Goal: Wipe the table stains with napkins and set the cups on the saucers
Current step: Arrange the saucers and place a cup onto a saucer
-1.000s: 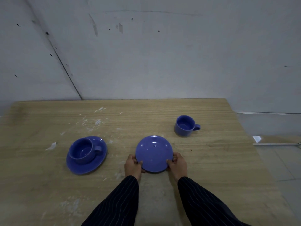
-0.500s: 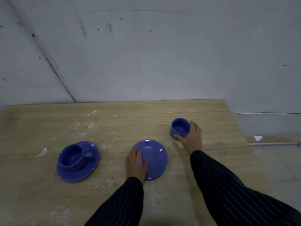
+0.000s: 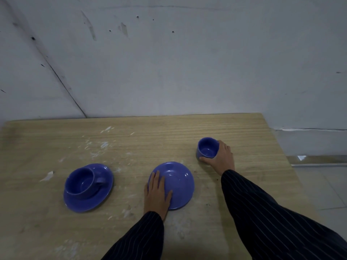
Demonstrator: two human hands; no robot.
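Curling round a blue cup (image 3: 207, 149) at the right of centre, the right hand (image 3: 221, 159) grasps it, thumb at the near side of the rim and fingers wrapped behind; the cup stands upright on the worktop (image 3: 169, 132). The left hand (image 3: 156, 192) lies released, fingers straight and flat on the left part of an empty blue saucer (image 3: 178, 182) at the lower centre of the frame. Both arms wear dark pinstriped sleeves (image 3: 262, 222).

Two cups show in all: the one in the right hand, and a second cup (image 3: 80, 182) sitting upright on a second saucer (image 3: 88, 199) at the lower left, its handle toward the right. Two saucers, then, one bare and one carrying a cup, well apart from each other.

The worktop is pale wood grain, marked with white stains (image 3: 101, 145) and flecks, thickest in its upper left part and along the near edge. Behind it rises a scuffed grey wall (image 3: 187, 62); tiled floor (image 3: 323, 184) shows at the right edge.
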